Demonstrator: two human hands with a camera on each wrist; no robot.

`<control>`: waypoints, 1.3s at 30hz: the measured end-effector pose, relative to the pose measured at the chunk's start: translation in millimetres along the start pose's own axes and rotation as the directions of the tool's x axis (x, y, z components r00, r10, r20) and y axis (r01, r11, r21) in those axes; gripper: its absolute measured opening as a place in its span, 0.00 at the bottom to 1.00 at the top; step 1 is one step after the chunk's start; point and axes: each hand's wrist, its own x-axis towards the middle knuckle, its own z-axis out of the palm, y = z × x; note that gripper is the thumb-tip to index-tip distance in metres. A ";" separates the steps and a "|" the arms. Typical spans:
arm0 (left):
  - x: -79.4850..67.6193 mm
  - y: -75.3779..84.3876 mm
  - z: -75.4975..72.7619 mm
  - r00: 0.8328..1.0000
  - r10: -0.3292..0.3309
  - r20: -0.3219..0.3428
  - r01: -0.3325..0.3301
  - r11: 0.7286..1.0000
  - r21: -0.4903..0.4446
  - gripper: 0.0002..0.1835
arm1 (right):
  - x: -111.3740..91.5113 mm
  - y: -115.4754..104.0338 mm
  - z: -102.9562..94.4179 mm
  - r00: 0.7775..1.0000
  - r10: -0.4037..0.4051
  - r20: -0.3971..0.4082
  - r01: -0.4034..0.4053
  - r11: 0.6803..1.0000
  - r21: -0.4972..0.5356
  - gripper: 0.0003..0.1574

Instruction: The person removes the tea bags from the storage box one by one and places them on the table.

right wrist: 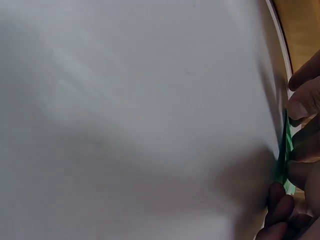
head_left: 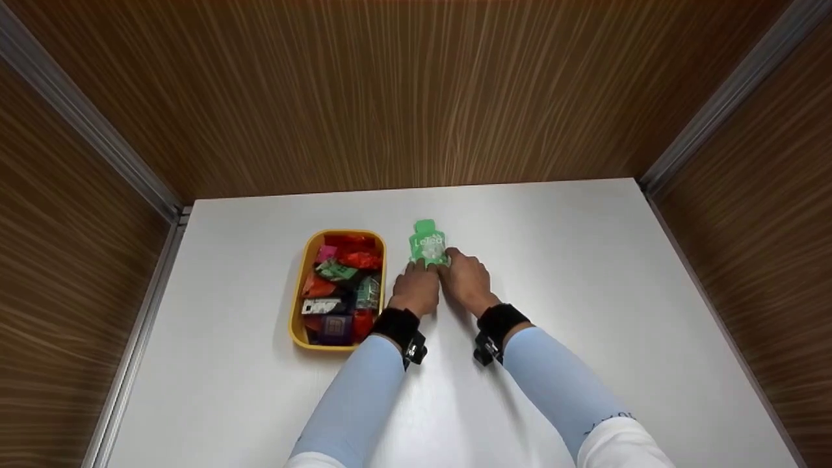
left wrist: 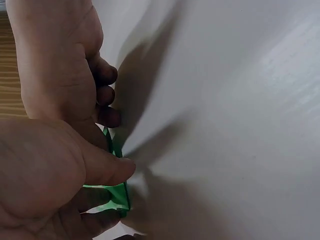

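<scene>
A flat, green bottle-shaped packet (head_left: pixel 428 244) with white "LeTea" lettering lies on the white table, its cap-shaped end pointing away from me. My left hand (head_left: pixel 416 287) pinches its near edge, fingertips on top. At the lower right corner, my right hand (head_left: pixel 467 279) pinches the same packet. In the left wrist view, the left thumb (left wrist: pixel 120 170) is beside the green edge (left wrist: pixel 119 195), with fingers across it. The right wrist view catches only a thin green strip (right wrist: pixel 284 150) among the fingers; the rest of the packet is hidden there.
Left of my hands stands a yellow-rimmed basket (head_left: pixel 292 325) filled with several small colourful packets, close to my left wrist. A brown wood-grain wall (head_left: pixel 416 97) rises behind the white table (head_left: pixel 572 260), with similar panels at both sides.
</scene>
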 end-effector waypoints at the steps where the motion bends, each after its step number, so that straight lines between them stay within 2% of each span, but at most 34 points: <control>1: -0.9 -0.5 0.3 1.000 -0.003 0.005 0.003 1.000 0.000 0.24 | -0.7 -0.4 0.6 1.000 -0.004 0.004 0.004 1.000 -0.002 0.29; 10: -12.0 -5.9 2.0 1.000 0.001 -0.005 -0.001 1.000 -0.011 0.25 | -6.7 -0.8 7.4 1.000 -0.020 0.010 0.020 1.000 0.002 0.29; 15: -20.3 -7.7 -4.7 0.997 0.037 -0.063 -0.041 0.997 -0.065 0.25 | -12.2 -2.5 4.4 1.000 -0.006 0.001 0.006 1.000 0.029 0.33; 19: -32.5 -15.7 -19.2 0.991 0.051 -0.127 -0.068 0.988 -0.136 0.27 | -18.6 -6.3 -2.5 1.000 -0.011 -0.029 0.013 0.998 0.069 0.32; 22: -47.0 -33.9 -33.4 0.978 0.023 -0.206 -0.070 0.973 -0.221 0.26 | -24.4 -10.7 -8.1 0.998 -0.051 -0.047 0.055 0.994 0.098 0.29; 26: -70.8 -75.1 -52.6 0.952 -0.082 -0.294 -0.023 0.941 -0.337 0.21 | -32.3 -18.0 -15.2 0.990 -0.126 -0.063 0.134 0.981 0.138 0.24; 30: -91.7 -120.3 -67.4 0.917 -0.232 -0.325 0.080 0.904 -0.419 0.20 | -39.4 -27.3 -19.2 0.976 -0.196 -0.091 0.208 0.966 0.155 0.16; 33: -103.0 -146.4 -71.4 0.894 -0.301 -0.333 0.128 0.882 -0.454 0.18 | -45.5 -38.1 -18.5 0.965 -0.244 -0.097 0.258 0.951 0.171 0.12; 35: -108.1 -156.8 -71.0 0.889 -0.324 -0.324 0.146 0.871 -0.470 0.18 | -50.2 -47.5 -16.1 0.957 -0.277 -0.087 0.288 0.939 0.186 0.11; 39: -107.4 -164.7 -65.7 0.893 -0.317 -0.320 0.152 0.881 -0.449 0.16 | -60.4 -70.3 -6.9 0.938 -0.342 -0.051 0.344 0.914 0.215 0.09</control>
